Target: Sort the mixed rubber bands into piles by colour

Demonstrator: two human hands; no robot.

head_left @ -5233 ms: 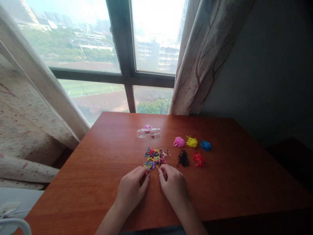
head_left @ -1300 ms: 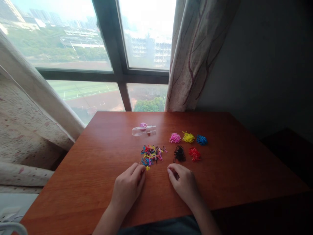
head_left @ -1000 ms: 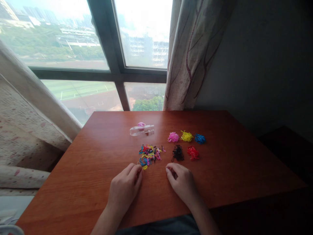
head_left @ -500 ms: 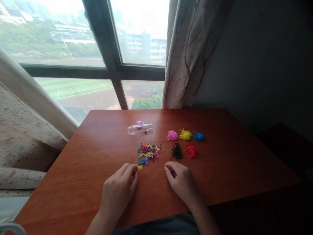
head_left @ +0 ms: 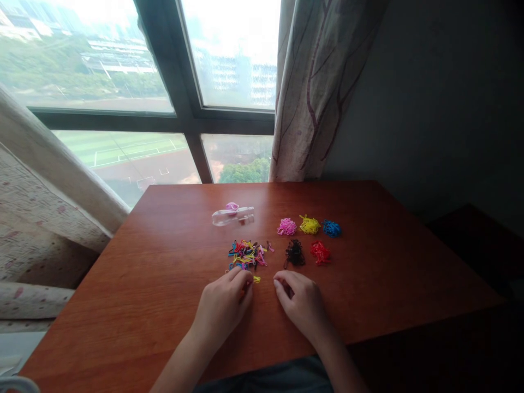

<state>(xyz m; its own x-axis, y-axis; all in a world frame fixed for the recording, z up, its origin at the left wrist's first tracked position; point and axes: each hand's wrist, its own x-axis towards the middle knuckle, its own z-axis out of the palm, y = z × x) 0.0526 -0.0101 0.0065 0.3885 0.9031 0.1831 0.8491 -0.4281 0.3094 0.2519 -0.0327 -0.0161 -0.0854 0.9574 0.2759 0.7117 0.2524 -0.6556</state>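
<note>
My left hand (head_left: pixel 226 299) is pinched at the fingertips on a small yellow loop (head_left: pixel 256 279) that sticks out to the right, just above the table. It partly covers the near edge of a mixed pile (head_left: pixel 249 252) of thin loops in several colours, which look like small rubber bands. Across a narrow gap, my right hand (head_left: pixel 301 297) rests with thumb and forefinger closed together; whether anything is between them is hidden. Beyond it lie sorted heaps: black (head_left: pixel 295 252), red (head_left: pixel 320 252), pink (head_left: pixel 287 226), yellow (head_left: pixel 309 224) and blue (head_left: pixel 331 228).
A clear bottle-shaped container (head_left: pixel 223 217) lies on its side behind the mixed pile, with a pink piece (head_left: pixel 232 207) beside it. The brown wooden table (head_left: pixel 135 284) reaches back to a window, with curtains (head_left: pixel 315 98) on both sides.
My left hand has moved right toward my right hand, carrying the yellow loop away from the pile's left edge. The right hand stays in place. The view has shifted slightly.
</note>
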